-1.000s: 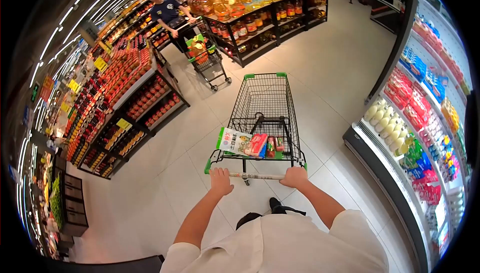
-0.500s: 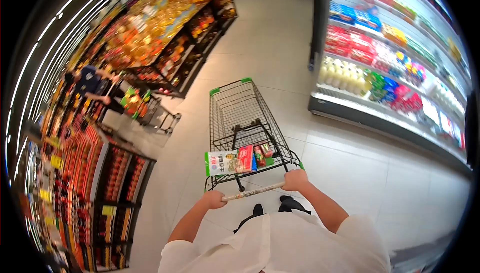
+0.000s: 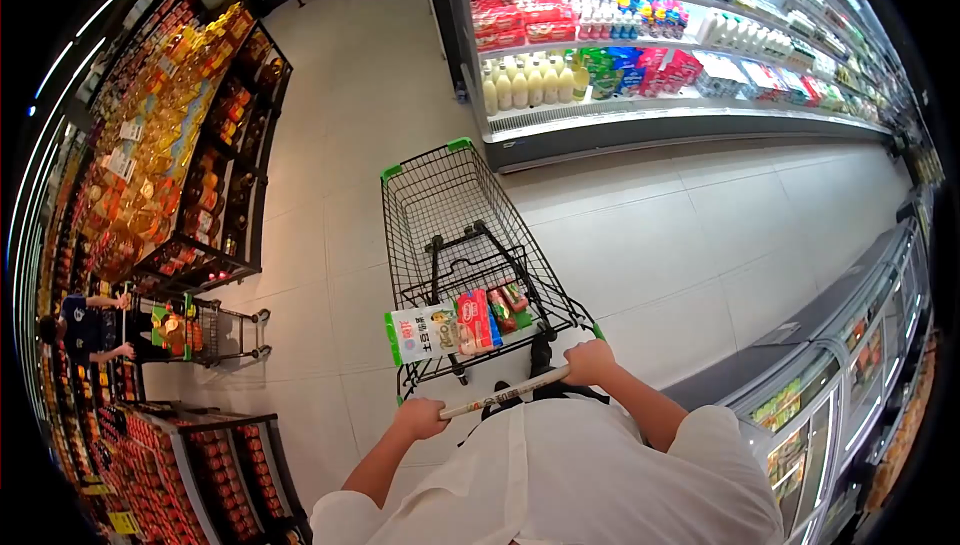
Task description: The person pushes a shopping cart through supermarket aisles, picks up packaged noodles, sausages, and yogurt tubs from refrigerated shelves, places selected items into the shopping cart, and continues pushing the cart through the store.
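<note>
Left hand (image 3: 424,418) and right hand (image 3: 590,361) clamp their fingers round the pale straight bar handle (image 3: 508,392) of a black-and-green wire shopping cart (image 3: 440,188)

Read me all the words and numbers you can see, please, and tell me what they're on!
"土豆": on the white-and-green bag in the cart; its other characters are too small to be sure of.
Red pack beside it: lettering too small to read.
Cart handlebar: printed, but too small to read.
White signs over the bottles and yellow sign: unreadable.
Fridge packages: labels too small.
</note>
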A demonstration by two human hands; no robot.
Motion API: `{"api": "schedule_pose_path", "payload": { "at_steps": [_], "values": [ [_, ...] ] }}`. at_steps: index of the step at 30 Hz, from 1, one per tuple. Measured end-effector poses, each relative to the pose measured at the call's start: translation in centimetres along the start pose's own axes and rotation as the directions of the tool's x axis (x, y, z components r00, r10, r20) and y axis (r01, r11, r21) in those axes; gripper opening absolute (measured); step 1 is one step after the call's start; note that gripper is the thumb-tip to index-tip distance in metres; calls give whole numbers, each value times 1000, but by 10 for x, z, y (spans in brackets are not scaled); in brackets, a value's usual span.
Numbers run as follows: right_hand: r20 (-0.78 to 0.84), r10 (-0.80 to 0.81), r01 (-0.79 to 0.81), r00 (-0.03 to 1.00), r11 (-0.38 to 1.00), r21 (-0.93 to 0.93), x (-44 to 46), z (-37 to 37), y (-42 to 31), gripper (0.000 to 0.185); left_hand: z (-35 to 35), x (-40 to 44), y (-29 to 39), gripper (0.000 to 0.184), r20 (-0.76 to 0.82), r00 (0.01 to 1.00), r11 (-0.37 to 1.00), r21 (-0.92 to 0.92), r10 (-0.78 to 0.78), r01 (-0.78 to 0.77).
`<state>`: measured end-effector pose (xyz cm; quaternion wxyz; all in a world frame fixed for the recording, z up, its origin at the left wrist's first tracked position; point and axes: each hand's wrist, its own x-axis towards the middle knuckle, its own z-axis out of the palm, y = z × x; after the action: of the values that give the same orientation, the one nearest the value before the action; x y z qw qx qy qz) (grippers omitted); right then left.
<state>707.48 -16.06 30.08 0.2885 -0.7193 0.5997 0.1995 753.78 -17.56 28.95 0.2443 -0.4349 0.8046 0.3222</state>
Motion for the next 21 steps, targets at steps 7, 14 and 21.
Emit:
{"api": "schedule_pose_path", "payload": {
  "at_steps": [7, 14, 21],
  "values": [
    [-20, 161, -158, 987, 980, 124, -61, 35, 4, 53, -34, 39, 9, 34, 63, 981, 974, 126, 182, -189],
    [-56, 330, -306, 942, 916, 259, -85, 50, 12, 52, -89, 116, 21, 32, 23, 938, 913, 221, 345, -342],
    [-53, 426, -386, 903, 861, 331, -66, 46, 43, 54, -159, 210, 54, 23, -72, 915, 875, 332, 397, -353]
  ]
}}
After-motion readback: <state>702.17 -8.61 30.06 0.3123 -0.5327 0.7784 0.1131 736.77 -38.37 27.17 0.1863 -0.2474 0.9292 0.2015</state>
